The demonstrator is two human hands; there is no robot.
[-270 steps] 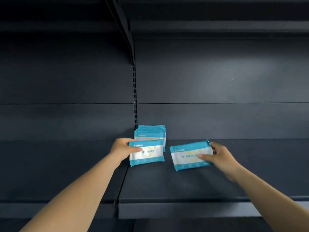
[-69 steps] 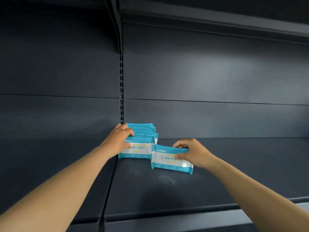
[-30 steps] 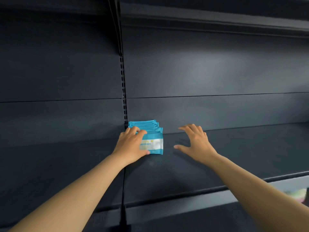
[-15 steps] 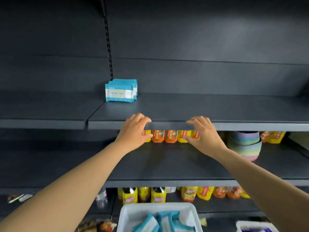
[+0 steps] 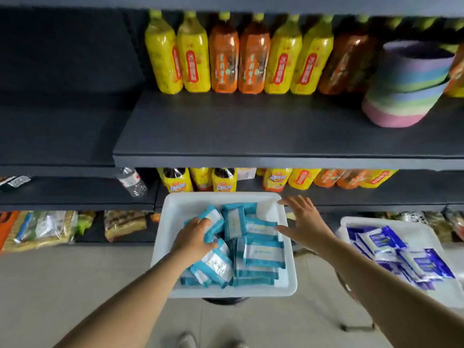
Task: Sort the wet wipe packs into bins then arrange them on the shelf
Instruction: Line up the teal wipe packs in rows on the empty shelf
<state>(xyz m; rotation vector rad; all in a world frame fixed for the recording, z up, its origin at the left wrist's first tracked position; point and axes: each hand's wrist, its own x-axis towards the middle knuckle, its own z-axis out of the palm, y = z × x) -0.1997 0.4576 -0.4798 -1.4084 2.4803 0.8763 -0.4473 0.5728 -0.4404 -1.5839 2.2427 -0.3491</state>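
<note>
Both hands reach down over a white bin of teal wet wipe packs.

The teal wet wipe packs point(image 5: 253, 243) are flat, soft pouches with teal borders and a white label panel, heaped loosely at angles in the white bin point(image 5: 175, 204), which stands below the shelves. The left hand point(image 5: 194, 238) lies on the heap, its fingers curled over the edge of one pack (whether it truly grips is hard to tell). The right hand point(image 5: 305, 222) hovers with fingers spread and straight over the bin's right rim, holding nothing. To the right a second white bin point(image 5: 351, 222) holds dark blue wipe packs point(image 5: 399, 254). On the dark shelf point(image 5: 251, 136) above stand yellow and orange bottles point(image 5: 236, 54) and a striped basket point(image 5: 406, 86).
</note>
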